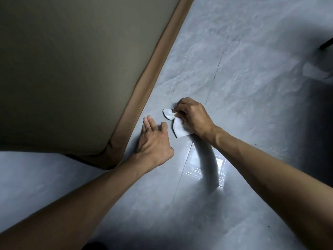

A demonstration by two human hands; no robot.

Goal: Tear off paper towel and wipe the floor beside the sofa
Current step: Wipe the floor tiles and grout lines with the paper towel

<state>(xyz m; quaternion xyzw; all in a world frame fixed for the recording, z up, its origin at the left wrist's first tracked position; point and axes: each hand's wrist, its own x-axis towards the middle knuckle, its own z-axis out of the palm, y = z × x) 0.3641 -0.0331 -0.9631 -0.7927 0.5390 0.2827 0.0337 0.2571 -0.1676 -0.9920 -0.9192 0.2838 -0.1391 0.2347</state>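
My right hand (191, 117) is closed on a crumpled white paper towel (177, 128), which it presses against the grey tiled floor (252, 87). One bunched end of the towel sticks out past my fingers toward the sofa. My left hand (155, 141) lies flat on the floor, palm down with fingers apart, just left of the towel and close to the sofa's edge. The sofa (72, 69) fills the upper left, beige with a tan piped border (153, 78) running diagonally down to a corner.
A tile joint (212, 82) runs diagonally through the floor under my right hand. A bright ceiling-light reflection (196, 163) shines on the glossy tiles between my forearms. A dark furniture leg (326, 45) shows at the far right edge.
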